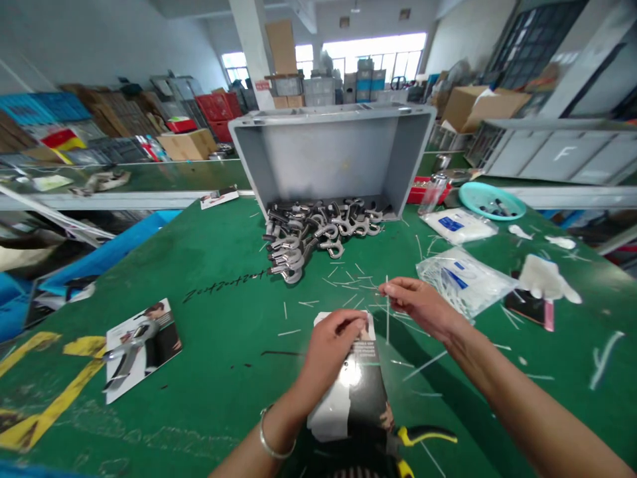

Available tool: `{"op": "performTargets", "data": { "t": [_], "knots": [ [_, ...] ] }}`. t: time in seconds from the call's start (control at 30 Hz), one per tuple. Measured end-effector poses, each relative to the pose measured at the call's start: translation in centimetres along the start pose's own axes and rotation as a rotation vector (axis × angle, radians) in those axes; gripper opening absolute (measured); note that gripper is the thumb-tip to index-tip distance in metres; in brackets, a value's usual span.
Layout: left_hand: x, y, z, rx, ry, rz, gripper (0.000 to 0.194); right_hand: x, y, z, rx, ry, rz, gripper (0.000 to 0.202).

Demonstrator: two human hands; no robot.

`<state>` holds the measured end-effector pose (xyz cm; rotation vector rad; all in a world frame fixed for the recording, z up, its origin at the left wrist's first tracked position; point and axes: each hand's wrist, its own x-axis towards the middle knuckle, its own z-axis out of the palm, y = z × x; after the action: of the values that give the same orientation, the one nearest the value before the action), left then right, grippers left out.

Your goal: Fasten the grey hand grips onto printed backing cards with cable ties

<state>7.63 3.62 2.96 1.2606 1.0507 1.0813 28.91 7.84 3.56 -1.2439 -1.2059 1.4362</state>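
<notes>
A thin white cable tie (pixel 387 325) hangs upright from the pinched fingertips of my right hand (pixel 415 299). My left hand (pixel 333 348) is closed at the far edge of a glossy printed card (pixel 365 398), with the thumb and fingers together there. Whatever lies under those fingers is hidden. Close to the card's near right corner are pliers with yellow and black handles (pixel 428 435). Cut white strips (pixel 348 285) are scattered beyond both hands. On the left lies another printed card with a grey curved-handled tool (pixel 127 362) on it.
A grey plastic crate (pixel 333 156) lies on its side at the back, grey hook-shaped metal parts (pixel 308 232) spilling out. To the right are a bag of white ties (pixel 462 279), a second bag (pixel 458 226), a white glove (pixel 545 279) and a turquoise basin (pixel 492 200).
</notes>
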Motion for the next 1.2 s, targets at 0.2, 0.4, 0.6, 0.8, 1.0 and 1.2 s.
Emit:
{"op": "performTargets", "data": {
  "t": [0.2, 0.4, 0.6, 0.8, 1.0, 1.2],
  "knots": [
    [0.5, -1.2, 0.0, -0.204, -0.056, -0.197, 0.018, -0.4, 1.1, 5.6, 0.093, -0.152, 0.066, 0.030],
    [-0.7, -1.5, -3.2, -0.698, 0.254, -0.271, 0.025, -1.5, 4.0, 7.7, -0.026, -0.054, -0.066, 0.036],
    [-1.9, -2.7, -1.5, -0.682, 0.252, -0.202, 0.022, -4.2, 6.2, 12.4, 0.471, -0.005, -0.021, 0.018],
    [-3.4, -4.9, -3.4, 0.148, 0.234, 0.076, 0.045, -2.7, 4.5, 11.1, 0.582, 0.146, -0.073, 0.016],
    [-5.4, -9.8, -7.5, 0.643, 0.194, -0.014, 0.034, -1.9, 5.0, 6.9, 0.427, 0.180, -0.110, 0.018],
    [-4.2, -8.2, -8.9, 0.263, 0.365, -0.125, 0.031, -2.8, 5.8, 6.4, 0.292, 0.134, -0.092, 0.022]
  ]
}}
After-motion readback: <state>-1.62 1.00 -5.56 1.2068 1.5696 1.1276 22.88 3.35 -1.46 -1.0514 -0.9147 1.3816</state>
